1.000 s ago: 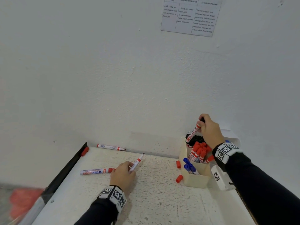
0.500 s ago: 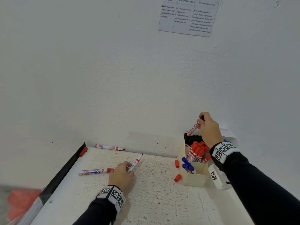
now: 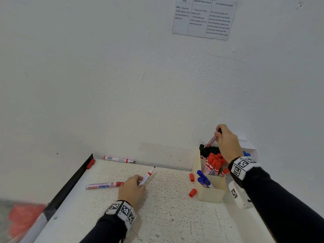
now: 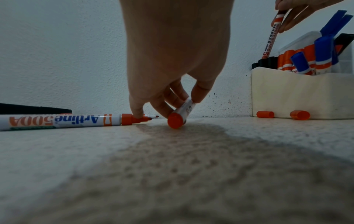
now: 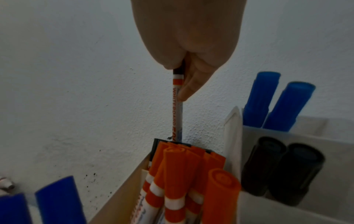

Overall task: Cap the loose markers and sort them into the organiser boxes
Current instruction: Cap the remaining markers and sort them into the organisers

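My left hand [image 3: 140,181] rests on the table and pinches an uncapped red marker [image 3: 148,176], nib pointing away toward the wall. In the left wrist view its red butt end [image 4: 175,120] touches the tabletop, and one finger [image 4: 137,113] touches the nib end of a second uncapped red marker [image 4: 57,121] lying to the left. My right hand [image 3: 218,133] grips a black-capped marker [image 3: 211,141] by its top. It hangs tilted over the black markers at the back of the cream organiser box [image 3: 210,195]. In the right wrist view this marker [image 5: 178,109] points down behind the red ones.
Two red caps [image 3: 192,177] [image 3: 192,192] lie left of the organiser. A third marker [image 3: 119,159] lies along the wall, and a red cap [image 3: 90,163] sits at the table's black left edge. A translucent box [image 3: 249,146] with blue and black markers stands behind the organiser.
My right hand has risen slightly with the black-capped marker over the organiser. The left hand and its red marker have barely moved.
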Tool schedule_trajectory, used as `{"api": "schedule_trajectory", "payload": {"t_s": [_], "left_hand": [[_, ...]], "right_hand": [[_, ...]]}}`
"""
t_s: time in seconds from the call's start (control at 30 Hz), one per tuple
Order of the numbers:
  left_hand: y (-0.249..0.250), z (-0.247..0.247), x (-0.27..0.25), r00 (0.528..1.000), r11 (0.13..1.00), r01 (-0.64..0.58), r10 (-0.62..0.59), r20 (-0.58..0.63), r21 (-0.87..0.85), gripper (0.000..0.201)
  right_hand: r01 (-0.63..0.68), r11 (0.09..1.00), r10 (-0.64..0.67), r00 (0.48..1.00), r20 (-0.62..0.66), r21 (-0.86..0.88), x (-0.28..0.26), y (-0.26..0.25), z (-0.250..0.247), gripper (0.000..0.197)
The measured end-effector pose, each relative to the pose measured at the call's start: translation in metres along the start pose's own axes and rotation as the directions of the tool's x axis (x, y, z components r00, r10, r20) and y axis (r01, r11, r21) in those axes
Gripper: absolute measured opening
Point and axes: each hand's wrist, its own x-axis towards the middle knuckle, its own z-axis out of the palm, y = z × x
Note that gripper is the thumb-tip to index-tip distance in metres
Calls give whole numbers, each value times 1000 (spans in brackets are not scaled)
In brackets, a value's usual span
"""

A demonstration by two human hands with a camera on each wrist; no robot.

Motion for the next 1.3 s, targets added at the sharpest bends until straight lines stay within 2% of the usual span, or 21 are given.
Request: {"api": "schedule_trajectory", "payload": {"t_s": [0.17,0.3,0.47,0.63,0.77,0.87,1.0,1.13,1.2,1.3], "left_hand": [[0,-1,-1,1000,1000,-8,7,-16,-5,23],[0,-2,-1,1000,1000,-20,19,-13,-23,25],[3,-3,-3,1000,999,-5,6,7,-41,25],[4,-4,-6,1000,998,18,-17,20,-54,24],[6,-5,-8,999,997,28,-27,26,-77,21],[6,-5,-10,999,994,37,-34,27,-104,17],[8,-3,-11,999,990,34,-32,21,-140,16],[11,-3,-9,1000,985,24,-22,15,-170,15],[10,-3,-6,1000,984,19,-16,21,-176,19],[9,-3,-4,999,985,8,-2,33,-171,24]], "right_hand": [[63,997,-52,977,-208,49,2,-7,-10,20],[103,992,-67,918,-391,71,5,-12,-40,19],[15,1000,-18,857,-516,-10,-11,7,-88,23],[-45,999,47,885,-464,15,-43,43,-109,18],[-81,996,86,916,-391,30,-68,67,-93,17],[-162,986,164,941,-295,30,-82,77,-72,12],[-362,912,387,915,-113,191,-91,78,-46,23],[-463,876,459,886,65,134,-90,76,-32,29],[-443,891,441,897,38,98,-88,76,-29,31],[-368,929,367,908,-203,36,-88,69,-27,28]]}}
